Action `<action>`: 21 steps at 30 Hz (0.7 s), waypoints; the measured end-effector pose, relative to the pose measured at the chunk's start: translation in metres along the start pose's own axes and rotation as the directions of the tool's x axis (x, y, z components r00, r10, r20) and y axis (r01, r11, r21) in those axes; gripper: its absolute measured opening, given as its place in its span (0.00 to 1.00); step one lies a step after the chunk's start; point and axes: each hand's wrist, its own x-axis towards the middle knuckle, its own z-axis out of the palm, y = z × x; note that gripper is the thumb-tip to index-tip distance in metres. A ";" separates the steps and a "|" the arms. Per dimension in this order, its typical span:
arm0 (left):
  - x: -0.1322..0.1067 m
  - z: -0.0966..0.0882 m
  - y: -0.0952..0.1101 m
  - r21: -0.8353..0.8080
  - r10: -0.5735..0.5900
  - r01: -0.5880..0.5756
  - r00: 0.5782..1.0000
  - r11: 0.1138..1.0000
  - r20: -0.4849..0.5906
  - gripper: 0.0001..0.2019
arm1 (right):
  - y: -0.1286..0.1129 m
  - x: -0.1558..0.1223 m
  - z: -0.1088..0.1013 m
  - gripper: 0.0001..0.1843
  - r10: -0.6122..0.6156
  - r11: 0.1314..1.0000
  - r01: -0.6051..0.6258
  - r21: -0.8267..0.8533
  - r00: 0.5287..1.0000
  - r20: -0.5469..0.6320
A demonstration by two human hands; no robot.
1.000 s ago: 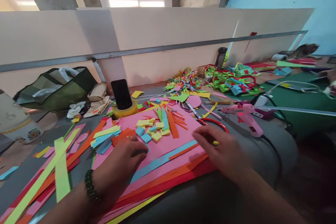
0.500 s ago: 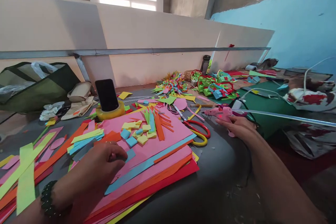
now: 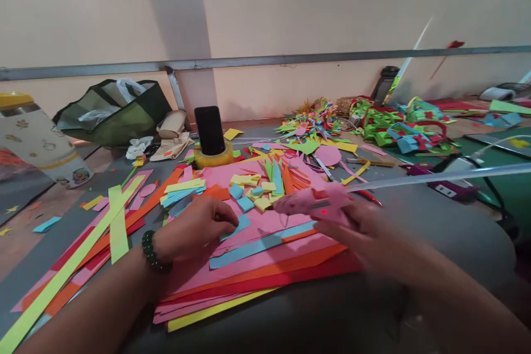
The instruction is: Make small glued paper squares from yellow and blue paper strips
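My right hand point(image 3: 365, 227) is wrapped round a pink hot glue gun point(image 3: 317, 204), blurred a little by motion. A long clear glue stick point(image 3: 440, 177) sticks out of its back. The nozzle points left across a stack of coloured paper point(image 3: 282, 282). Over the left part of that stack, my left hand point(image 3: 203, 227) has its fingers pinched at the edge of a small blue paper piece point(image 3: 239, 227). Small yellow paper pieces point(image 3: 262, 203) and blue folded pieces point(image 3: 244, 203) lie just beyond. Orange paper strips point(image 3: 295, 177) fan out behind the gun, and red-handled scissors point(image 3: 369, 197) are mostly hidden behind it.
A phone point(image 3: 209, 130) leans upright in a yellow tape roll point(image 3: 213, 157). Long paper strips point(image 3: 118, 221) cross on the left, near a white tumbler point(image 3: 45, 144). Paper flowers point(image 3: 311, 121) and small baskets point(image 3: 415, 133) are piled at the back. A purple power strip point(image 3: 448, 188) lies right.
My right hand has carried the glue gun left, over the paper stack and towards my left hand. The view has swung left. My left hand stays by the blue piece.
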 end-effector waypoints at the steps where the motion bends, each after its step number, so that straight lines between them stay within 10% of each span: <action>1: 0.000 0.000 0.000 -0.011 0.005 -0.005 1.000 1.000 -0.006 0.08 | -0.005 0.003 0.006 0.28 -0.018 0.999 0.021 -0.038 0.997 0.075; 21: -0.001 0.000 0.001 -0.020 0.000 0.000 1.000 1.000 -0.010 0.08 | -0.027 0.025 0.021 0.24 -0.056 0.982 0.108 -0.158 0.952 0.300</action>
